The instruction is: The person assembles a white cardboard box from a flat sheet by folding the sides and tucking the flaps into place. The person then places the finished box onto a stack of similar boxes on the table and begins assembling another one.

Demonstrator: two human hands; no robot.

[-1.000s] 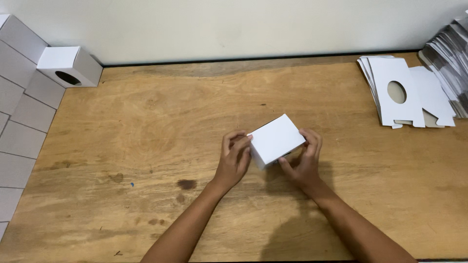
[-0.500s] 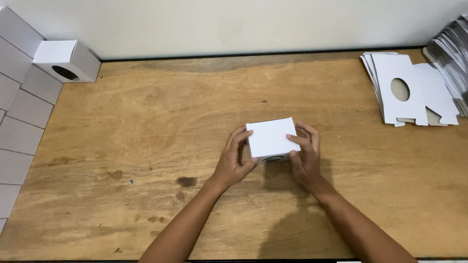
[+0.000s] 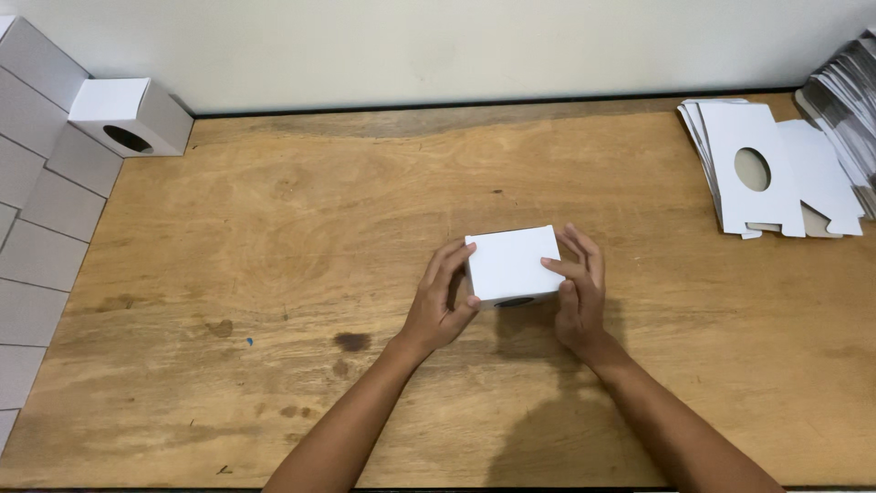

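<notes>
The wooden surface [image 3: 274,274] is the largest thing here, a worn plywood top with visible grain, some dark stains and a small blue speck, and it extends on all sides around the hands. Far to the left of the left hand stands a stack of grey-white closed boxes [image 3: 36,228], and at its upper end lies one assembled box with an oval hole [image 3: 128,117], made of matte white cardboard. Far to the right of the right hand, and further from the person, lies a pile of flat cardboard blanks [image 3: 776,169], thin and white, each with an oval cut-out. Between the two hands, lying on the surface or just above it, is the small white cardboard box [image 3: 511,265], nearly square from above, smooth and without print, with its slightly longer side running from hand to hand; a dark opening shows at its near lower edge. The left hand [image 3: 443,301] grasps the left side with thumb on the near corner, and the right hand [image 3: 579,292] grasps the right side, fingers lying partly on the top. Both hands are equally near to it.
</notes>
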